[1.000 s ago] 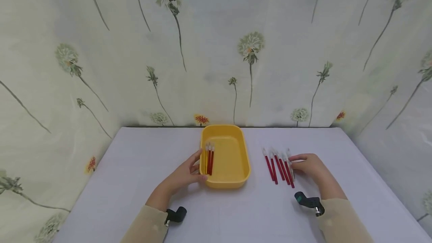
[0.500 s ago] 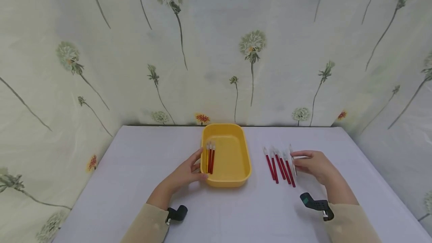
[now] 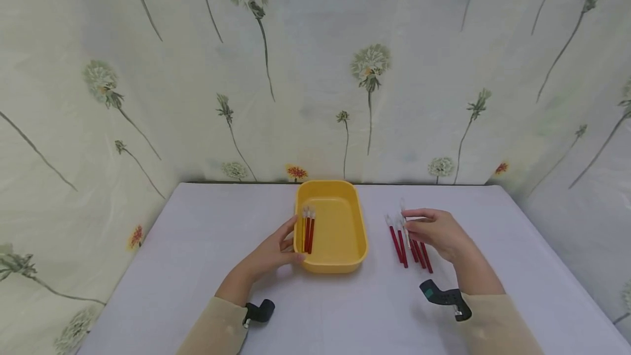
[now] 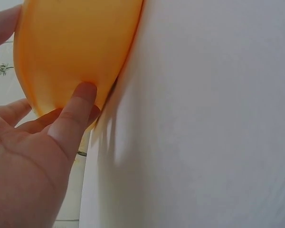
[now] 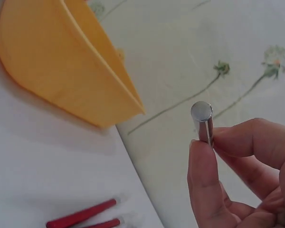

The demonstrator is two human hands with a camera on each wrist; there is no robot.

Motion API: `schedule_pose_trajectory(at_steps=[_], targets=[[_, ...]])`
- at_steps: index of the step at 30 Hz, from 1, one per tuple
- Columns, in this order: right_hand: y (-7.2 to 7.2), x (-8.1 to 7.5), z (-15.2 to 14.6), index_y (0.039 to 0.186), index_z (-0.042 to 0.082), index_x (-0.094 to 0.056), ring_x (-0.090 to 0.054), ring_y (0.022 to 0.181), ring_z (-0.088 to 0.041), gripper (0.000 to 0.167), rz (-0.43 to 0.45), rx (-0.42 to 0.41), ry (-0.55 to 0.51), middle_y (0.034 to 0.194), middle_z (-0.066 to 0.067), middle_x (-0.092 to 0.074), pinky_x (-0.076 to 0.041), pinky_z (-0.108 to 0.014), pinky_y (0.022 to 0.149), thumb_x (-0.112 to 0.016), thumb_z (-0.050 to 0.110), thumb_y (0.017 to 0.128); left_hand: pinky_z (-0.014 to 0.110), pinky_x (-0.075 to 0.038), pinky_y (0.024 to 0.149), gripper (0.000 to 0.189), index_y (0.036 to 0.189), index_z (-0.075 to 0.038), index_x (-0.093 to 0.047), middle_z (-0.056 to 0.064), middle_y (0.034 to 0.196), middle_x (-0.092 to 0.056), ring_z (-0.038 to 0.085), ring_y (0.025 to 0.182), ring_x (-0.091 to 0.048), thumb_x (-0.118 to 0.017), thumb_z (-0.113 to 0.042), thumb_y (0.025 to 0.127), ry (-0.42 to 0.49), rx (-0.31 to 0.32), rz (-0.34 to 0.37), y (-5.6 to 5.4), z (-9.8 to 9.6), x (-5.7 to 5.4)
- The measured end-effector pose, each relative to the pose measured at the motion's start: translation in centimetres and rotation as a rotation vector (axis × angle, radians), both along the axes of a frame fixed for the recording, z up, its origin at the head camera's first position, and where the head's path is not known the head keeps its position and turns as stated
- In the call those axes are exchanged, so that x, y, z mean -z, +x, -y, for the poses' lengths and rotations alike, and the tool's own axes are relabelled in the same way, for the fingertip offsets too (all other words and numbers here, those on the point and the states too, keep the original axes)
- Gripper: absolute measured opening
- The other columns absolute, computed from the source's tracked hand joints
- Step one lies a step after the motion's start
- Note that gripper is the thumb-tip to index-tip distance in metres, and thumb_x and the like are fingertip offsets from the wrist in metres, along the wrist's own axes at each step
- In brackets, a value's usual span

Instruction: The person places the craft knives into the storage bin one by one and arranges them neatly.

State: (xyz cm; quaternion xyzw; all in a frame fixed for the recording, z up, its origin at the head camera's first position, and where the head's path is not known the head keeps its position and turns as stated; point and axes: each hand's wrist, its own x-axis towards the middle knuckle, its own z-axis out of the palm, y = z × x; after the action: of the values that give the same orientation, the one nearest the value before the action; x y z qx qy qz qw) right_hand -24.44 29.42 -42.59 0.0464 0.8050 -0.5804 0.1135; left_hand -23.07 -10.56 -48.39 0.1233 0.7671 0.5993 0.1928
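Observation:
A yellow tray (image 3: 340, 229) stands at the middle of the table. My left hand (image 3: 268, 256) grips its left side near the front corner; in the left wrist view the fingers (image 4: 69, 121) lie against the outer wall. Inside, along the left wall, are several slim pen-like sticks (image 3: 309, 234), red and yellow with clear tips. My right hand (image 3: 436, 234) pinches a silver pen-like stick (image 5: 202, 112) between thumb and fingers, held above the others. Below it, several red pen-like sticks (image 3: 396, 245) with clear tips lie on the table, partly hidden by the hand.
The table (image 3: 231, 207) has a white cover. A dandelion-patterned cloth (image 3: 315, 70) hangs behind and around it. Black wrist cameras (image 3: 259, 311) are strapped at both beige sleeves (image 3: 498, 322).
My right hand has picked up the silver pen-like stick from the right end of the row and moved it left over the red ones. The left hand stays on the tray.

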Motion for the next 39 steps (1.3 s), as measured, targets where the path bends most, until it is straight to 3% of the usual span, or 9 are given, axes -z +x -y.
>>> schedule_pose_trajectory(at_steps=[6,15,20,26,33,39], targets=[[-0.5,-0.8,3.0,0.135,0.004,-0.061,-0.069,0.106,-0.024,0.043,0.028,0.018,-0.014,0.133,-0.023,-0.058,-0.055,-0.037,0.093,-0.070,0.019,0.096,0.049,-0.036,0.113,0.101,0.161,-0.028,-0.018,0.001,0.167,-0.018,0.029,0.145,-0.037,-0.083,-0.029,0.084,-0.015,-0.011,0.008,0.1,-0.1,0.0],[-1.6,-1.1,6.9,0.132,0.001,-0.063,-0.070,0.102,-0.023,0.039,0.019,0.003,-0.086,0.129,-0.023,-0.061,-0.058,-0.032,0.087,-0.070,0.012,0.095,0.048,-0.038,0.112,0.100,0.161,-0.028,-0.019,0.001,0.166,-0.020,0.028,0.144,-0.038,-0.083,-0.030,0.084,-0.033,-0.022,0.004,0.0,-0.1,-0.2],[-2.1,-0.9,9.0,0.132,-0.005,-0.060,-0.071,0.100,-0.027,0.041,0.039,-0.013,-0.136,0.126,-0.026,-0.062,-0.059,-0.031,0.084,-0.070,0.008,0.094,0.048,-0.039,0.112,0.101,0.161,-0.028,-0.019,0.001,0.166,-0.020,0.029,0.144,-0.038,-0.083,-0.031,0.083,-0.044,-0.024,0.002,0.0,-0.2,-0.2],[-2.5,-0.8,11.1,0.131,-0.007,-0.060,-0.071,0.086,-0.020,0.040,0.061,-0.042,-0.179,0.126,-0.028,-0.062,-0.060,-0.029,0.082,-0.068,0.003,0.094,0.048,-0.038,0.112,0.102,0.162,-0.028,-0.018,0.000,0.166,-0.020,0.028,0.145,-0.037,-0.083,-0.030,0.083,-0.035,-0.020,0.008,0.0,-0.1,-0.2],[-3.1,-0.3,13.6,0.130,-0.007,-0.061,-0.072,0.094,-0.028,0.039,0.091,-0.020,-0.242,0.125,-0.025,-0.063,-0.059,-0.032,0.083,-0.068,0.000,0.093,0.048,-0.037,0.113,0.101,0.162,-0.027,-0.017,0.001,0.167,-0.018,0.029,0.145,-0.037,-0.082,-0.029,0.085,-0.037,-0.004,0.002,0.0,-0.1,-0.2],[-3.6,0.6,15.3,0.128,-0.009,-0.061,-0.071,0.081,-0.020,0.037,0.077,-0.015,-0.244,0.117,-0.024,-0.066,-0.060,-0.036,0.082,-0.068,-0.003,0.092,0.048,-0.037,0.114,0.101,0.162,-0.026,-0.015,0.000,0.167,-0.017,0.029,0.145,-0.037,-0.081,-0.028,0.086,-0.022,0.008,0.002,0.0,0.0,-0.2]])
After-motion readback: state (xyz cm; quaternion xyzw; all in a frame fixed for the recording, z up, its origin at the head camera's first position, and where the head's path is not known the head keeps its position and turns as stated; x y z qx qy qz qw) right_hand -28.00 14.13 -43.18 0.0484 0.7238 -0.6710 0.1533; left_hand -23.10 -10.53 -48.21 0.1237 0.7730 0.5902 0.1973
